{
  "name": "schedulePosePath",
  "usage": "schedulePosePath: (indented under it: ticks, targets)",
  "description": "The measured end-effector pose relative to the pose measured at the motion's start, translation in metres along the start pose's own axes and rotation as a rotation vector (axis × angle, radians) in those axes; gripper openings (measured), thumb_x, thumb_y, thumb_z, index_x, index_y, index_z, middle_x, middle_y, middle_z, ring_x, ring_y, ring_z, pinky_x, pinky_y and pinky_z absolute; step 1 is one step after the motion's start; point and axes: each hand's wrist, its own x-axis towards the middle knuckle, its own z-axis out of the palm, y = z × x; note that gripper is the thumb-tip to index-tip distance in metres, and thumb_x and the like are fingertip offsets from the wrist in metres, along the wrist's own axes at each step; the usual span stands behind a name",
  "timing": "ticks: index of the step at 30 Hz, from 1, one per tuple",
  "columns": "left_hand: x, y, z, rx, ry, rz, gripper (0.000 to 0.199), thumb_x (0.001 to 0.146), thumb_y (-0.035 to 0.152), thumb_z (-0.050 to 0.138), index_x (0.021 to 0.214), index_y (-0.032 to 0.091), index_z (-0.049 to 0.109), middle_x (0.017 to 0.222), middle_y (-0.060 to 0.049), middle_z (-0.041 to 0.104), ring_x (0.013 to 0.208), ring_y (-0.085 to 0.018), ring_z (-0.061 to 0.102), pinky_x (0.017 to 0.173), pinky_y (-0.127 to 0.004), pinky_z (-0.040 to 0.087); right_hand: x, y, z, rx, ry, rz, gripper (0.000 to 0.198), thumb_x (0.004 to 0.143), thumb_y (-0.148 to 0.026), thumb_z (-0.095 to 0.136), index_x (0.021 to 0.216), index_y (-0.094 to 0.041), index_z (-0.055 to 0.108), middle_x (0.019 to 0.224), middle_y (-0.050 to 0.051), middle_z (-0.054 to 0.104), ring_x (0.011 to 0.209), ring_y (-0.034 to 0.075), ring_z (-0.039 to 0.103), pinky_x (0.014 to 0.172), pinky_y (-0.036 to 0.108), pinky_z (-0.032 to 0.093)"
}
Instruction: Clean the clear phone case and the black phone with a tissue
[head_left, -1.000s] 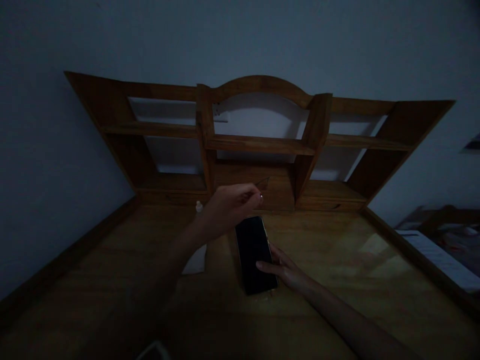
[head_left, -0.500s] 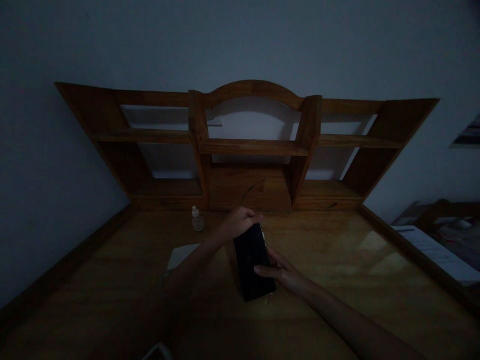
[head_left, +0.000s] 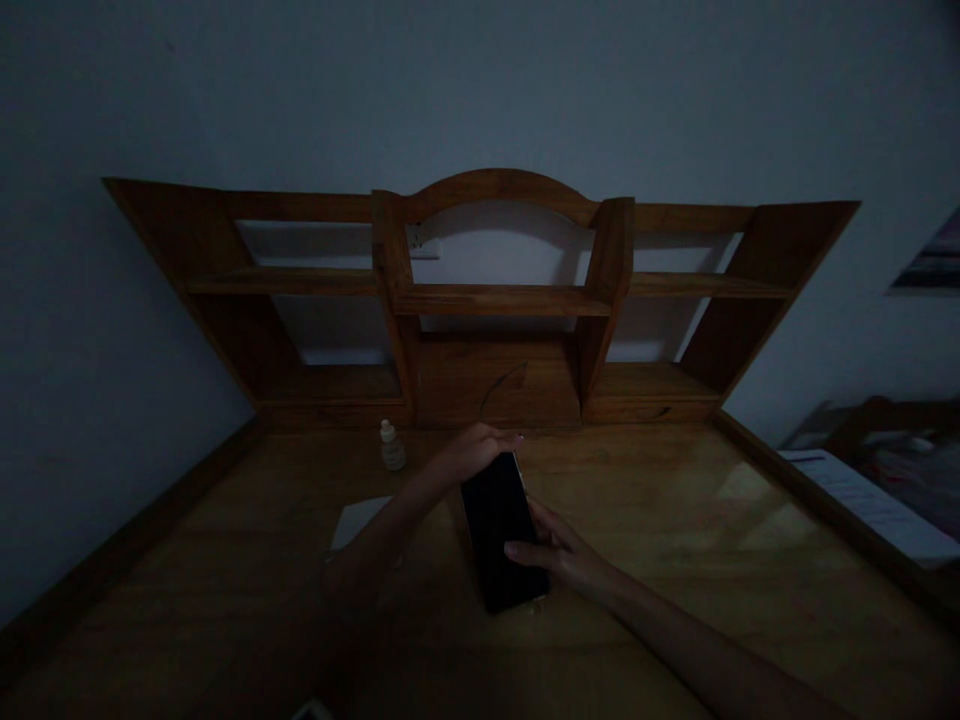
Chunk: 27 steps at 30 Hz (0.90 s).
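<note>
At the wooden surface (head_left: 637,490), my right grip (head_left: 566,560) is clamped on a dark phone (head_left: 495,520), my left grip (head_left: 476,452) at its top end, hold unclear, the handling seemingly unfinished.

On the desk (head_left: 660,500) we saw a white sheet (head_left: 357,519) at ten o'clock, a bottle (head_left: 393,453) at eleven and shelving (head_left: 501,300) at twelve.

Top end of phone (head_left: 499,535) masked by my left hand (head_left: 478,452); fingertips of right hand (head_left: 559,556) unseen behind phone; white sheet (head_left: 355,520) partly blocked by left forearm (head_left: 394,525); pale object (head_left: 311,711) cut off at bottom
</note>
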Motion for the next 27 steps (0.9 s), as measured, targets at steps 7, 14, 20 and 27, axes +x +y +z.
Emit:
schedulePosePath:
  ticks: [7,14,20,27]
  targets:
    - [-0.005,0.01,-0.015,-0.098,-0.067,-0.018,0.055,0.075,0.071,0.055,0.068,0.017,0.064,0.065,-0.001,0.059,0.062,-0.013,0.05,0.061,-0.026,0.037,0.003,-0.003,-0.004,-0.016,0.061,-0.052,0.062,0.078,-0.033,0.079,0.134,-0.03,0.053,0.133,0.004,0.061,0.126,0.027,0.054,0.108,0.046,0.039]
    - [-0.012,0.005,-0.029,-0.233,-0.139,-0.143,0.059,0.075,0.071,0.059,0.09,0.015,0.071,0.079,-0.006,0.069,0.07,-0.018,0.064,0.066,-0.029,0.048,0.006,0.001,-0.008,0.081,0.148,-0.024,0.055,0.076,-0.034,0.08,0.126,-0.028,0.058,0.125,0.005,0.065,0.12,0.027,0.058,0.107,0.049,0.04]
    - [-0.015,0.007,-0.032,-0.254,-0.168,-0.15,0.057,0.076,0.067,0.061,0.09,0.013,0.073,0.081,-0.008,0.072,0.075,-0.021,0.067,0.07,-0.031,0.051,0.005,0.002,-0.009,0.035,0.118,-0.04,0.059,0.077,-0.032,0.079,0.131,-0.031,0.055,0.129,0.004,0.063,0.122,0.027,0.056,0.109,0.049,0.037]
    - [-0.01,0.004,-0.038,-0.256,-0.186,-0.21,0.052,0.072,0.064,0.067,0.08,0.013,0.073,0.074,-0.007,0.071,0.067,-0.019,0.067,0.065,-0.03,0.051,0.005,0.004,-0.01,0.023,0.061,-0.09,0.066,0.078,-0.031,0.079,0.138,-0.029,0.05,0.134,0.004,0.061,0.126,0.027,0.053,0.108,0.047,0.038]
